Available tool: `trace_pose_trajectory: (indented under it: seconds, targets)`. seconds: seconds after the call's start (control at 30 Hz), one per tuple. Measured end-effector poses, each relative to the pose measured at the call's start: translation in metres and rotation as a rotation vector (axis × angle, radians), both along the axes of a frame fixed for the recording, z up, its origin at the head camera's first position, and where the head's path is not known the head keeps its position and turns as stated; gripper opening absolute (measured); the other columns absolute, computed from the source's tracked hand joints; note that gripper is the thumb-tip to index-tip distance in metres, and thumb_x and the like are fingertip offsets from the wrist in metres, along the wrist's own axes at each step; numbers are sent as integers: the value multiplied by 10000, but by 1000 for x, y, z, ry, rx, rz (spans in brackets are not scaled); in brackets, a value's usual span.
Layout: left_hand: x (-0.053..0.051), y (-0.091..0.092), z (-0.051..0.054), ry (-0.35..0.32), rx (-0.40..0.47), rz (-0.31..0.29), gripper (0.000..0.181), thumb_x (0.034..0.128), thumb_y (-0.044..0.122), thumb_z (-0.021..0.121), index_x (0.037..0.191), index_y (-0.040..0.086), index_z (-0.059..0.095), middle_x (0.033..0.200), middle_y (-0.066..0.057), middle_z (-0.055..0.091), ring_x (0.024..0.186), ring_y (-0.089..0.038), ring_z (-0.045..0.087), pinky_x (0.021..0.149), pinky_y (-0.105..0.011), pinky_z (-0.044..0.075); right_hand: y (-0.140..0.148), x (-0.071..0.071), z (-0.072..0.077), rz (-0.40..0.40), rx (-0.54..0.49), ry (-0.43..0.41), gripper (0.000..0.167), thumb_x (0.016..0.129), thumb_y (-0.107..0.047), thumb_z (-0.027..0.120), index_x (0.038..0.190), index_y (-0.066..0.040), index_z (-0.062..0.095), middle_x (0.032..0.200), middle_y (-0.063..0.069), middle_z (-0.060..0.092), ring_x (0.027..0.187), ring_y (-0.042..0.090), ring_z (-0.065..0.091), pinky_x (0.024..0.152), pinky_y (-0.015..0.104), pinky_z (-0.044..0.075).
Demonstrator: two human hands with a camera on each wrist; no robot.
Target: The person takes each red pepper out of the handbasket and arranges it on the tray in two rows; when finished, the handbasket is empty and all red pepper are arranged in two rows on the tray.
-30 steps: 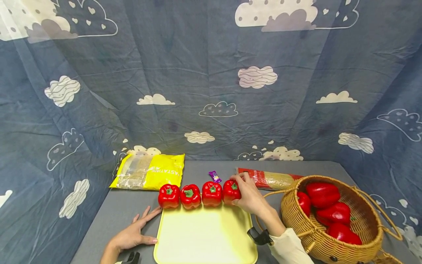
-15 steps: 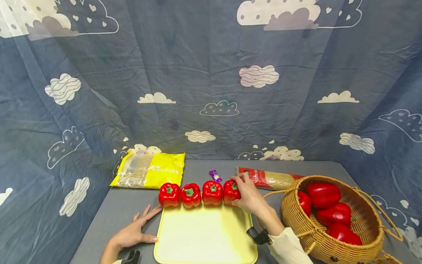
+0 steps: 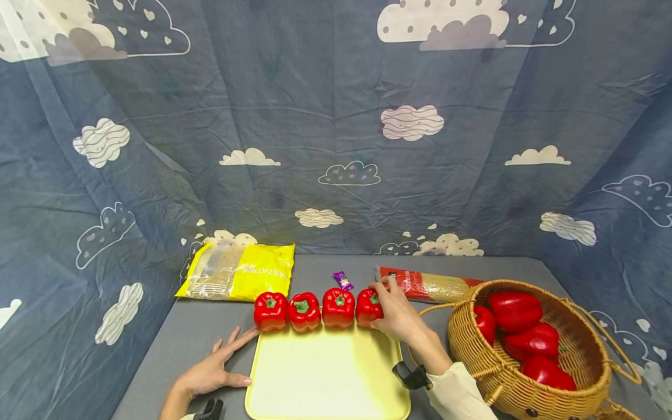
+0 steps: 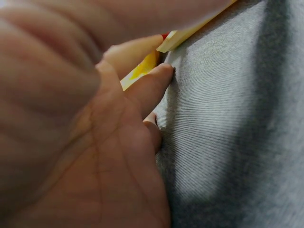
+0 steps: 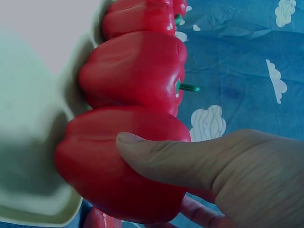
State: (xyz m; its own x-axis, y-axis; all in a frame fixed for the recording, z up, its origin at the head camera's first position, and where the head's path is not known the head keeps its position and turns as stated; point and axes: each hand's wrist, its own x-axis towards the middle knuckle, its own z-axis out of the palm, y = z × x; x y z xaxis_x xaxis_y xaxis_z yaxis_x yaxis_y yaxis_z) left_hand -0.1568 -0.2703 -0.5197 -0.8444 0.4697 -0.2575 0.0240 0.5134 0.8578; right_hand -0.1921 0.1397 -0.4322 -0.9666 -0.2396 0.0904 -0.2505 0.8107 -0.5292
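Several red bell peppers stand side by side with stems up along the far end of a pale yellow tray (image 3: 325,373) in the head view. My right hand (image 3: 399,312) holds the rightmost bell pepper (image 3: 367,308). In the right wrist view its thumb lies across that bell pepper (image 5: 109,156), while most of the other fingers are hidden behind it. Beside it stands another bell pepper (image 5: 135,71). My left hand (image 3: 212,370) rests on the grey table with fingers spread, the index fingertip and thumb at the tray's left edge. The left wrist view shows its palm (image 4: 118,156) holding nothing.
A wicker basket (image 3: 467,335) with several red bell peppers stands on the right. Behind the row lie a yellow pasta bag (image 3: 262,271), a small purple-wrapped candy (image 3: 343,280) and a long red-and-clear noodle packet (image 3: 438,286). A cloud-patterned curtain (image 3: 294,116) hangs behind the table.
The right hand's fingertips have shifted slightly to the right on the rightmost bell pepper. The left hand and the row have stayed in place.
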Motion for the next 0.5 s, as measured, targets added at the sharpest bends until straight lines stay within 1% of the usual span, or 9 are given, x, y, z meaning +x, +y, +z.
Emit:
trace_pose_trajectory:
  seconds: [0.1,0.17,0.27,0.4,0.5]
  targets:
    - [2,2,6,-4,26,2,987,770,288,857,1591,205,315,1667,-219,108,1497,-494,-172,1088,-716,-233,0,0,-1,-2,2,-2,702,702,-23,887,1326,-32,565,1338,175,418,1133,348,539,834,462,553]
    - [3,2,6,-5,39,4,982,768,285,857,1588,216,321,1667,-223,101,1494,-497,-176,1082,-724,-232,0,-1,-2,-3,3,-6,702,705,-22,885,1328,-33,562,1340,171,415,1133,348,536,826,458,552]
    - [1,0,0,1,34,8,985,754,330,862,1582,279,332,1673,-206,107,1505,-484,-162,1094,-722,-217,0,0,-2,-4,8,-12,699,705,-5,876,1327,-40,559,1332,157,414,1136,340,530,805,435,546]
    - [-4,-5,-13,-12,21,18,993,728,385,874,1565,378,338,1684,-158,103,1526,-438,-152,1108,-708,-215,-1,0,-1,-5,21,-8,692,700,21,869,1316,-45,562,1321,145,424,1155,334,526,798,414,546]
    - [-7,-7,-20,-27,32,20,994,725,382,880,1559,402,338,1688,-146,85,1528,-421,-165,1101,-703,-231,-1,0,-1,-3,21,-6,686,704,21,867,1315,-40,561,1317,146,429,1151,334,527,801,415,547]
